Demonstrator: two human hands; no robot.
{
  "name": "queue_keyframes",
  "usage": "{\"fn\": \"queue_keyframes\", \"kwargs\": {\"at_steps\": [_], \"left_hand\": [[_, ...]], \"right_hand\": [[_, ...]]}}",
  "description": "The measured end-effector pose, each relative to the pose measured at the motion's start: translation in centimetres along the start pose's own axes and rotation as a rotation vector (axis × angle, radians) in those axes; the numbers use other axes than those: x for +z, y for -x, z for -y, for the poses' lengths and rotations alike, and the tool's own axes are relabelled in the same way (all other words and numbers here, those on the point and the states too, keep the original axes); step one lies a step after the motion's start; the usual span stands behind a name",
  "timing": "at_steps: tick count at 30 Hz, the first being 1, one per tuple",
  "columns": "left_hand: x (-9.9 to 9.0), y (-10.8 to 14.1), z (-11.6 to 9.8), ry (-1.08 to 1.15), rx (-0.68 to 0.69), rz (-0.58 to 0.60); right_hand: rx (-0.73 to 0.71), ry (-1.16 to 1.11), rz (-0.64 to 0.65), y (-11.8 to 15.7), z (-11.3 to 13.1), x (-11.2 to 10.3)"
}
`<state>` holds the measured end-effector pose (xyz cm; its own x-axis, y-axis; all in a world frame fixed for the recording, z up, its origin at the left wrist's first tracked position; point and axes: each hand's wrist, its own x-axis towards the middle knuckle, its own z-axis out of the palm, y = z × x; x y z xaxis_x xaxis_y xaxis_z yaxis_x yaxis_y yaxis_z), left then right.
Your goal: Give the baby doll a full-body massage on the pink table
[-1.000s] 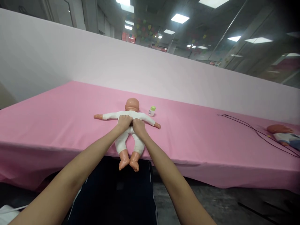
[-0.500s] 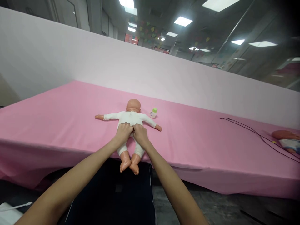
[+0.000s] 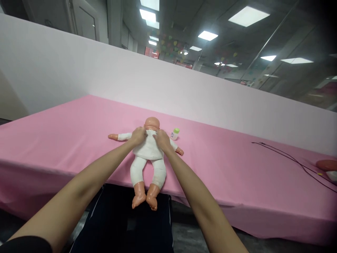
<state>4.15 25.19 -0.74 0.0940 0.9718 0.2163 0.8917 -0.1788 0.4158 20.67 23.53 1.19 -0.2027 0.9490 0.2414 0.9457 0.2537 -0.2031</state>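
I see doll (image 3: pixel 150 147) lying on pink surface (image 3: pixel 218 168), feet over near edge. Left hand (image 3: pixel 138 136) and right hand (image 3: pixel 163 140), fingers partly curled, touch its upper back; can't make out whether they pinch cloth. Green-capped bottle (image 3: pixel 174 135) stands beyond right hand, then white partition (image 3: pixel 147 80), ceiling lights (image 3: pixel 207 35) farthest.

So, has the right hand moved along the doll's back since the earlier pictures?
Yes: judged against the bottle, the right hand has moved up the doll, from around its waist to its shoulder.
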Motion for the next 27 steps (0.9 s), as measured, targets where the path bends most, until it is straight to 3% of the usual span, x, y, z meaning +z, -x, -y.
{"fn": "queue_keyframes", "kwargs": {"at_steps": [5,9,15,18,21,27], "left_hand": [[3.6,-0.2,0.3,-0.142,0.014,-0.060],[4.4,-0.4,0.4,-0.199,0.060,-0.058],[2.8,0.7,-0.7,-0.231,0.095,0.043],[2.3,2.3,-1.4,-0.225,0.171,-0.035],[2.7,3.0,-1.8,-0.206,0.188,-0.041],[4.0,1.1,-2.3,-0.125,0.118,0.053]], "right_hand": [[0.048,0.063,-0.035,-1.1,-0.1,4.0],[0.140,0.085,-0.055,-1.4,-0.4,5.9],[0.076,0.114,0.013,-0.5,0.0,4.3],[0.008,0.116,0.022,0.9,0.4,3.2],[-0.041,0.097,0.037,1.9,0.6,3.3],[0.077,0.110,0.088,0.9,1.1,4.6]]}}
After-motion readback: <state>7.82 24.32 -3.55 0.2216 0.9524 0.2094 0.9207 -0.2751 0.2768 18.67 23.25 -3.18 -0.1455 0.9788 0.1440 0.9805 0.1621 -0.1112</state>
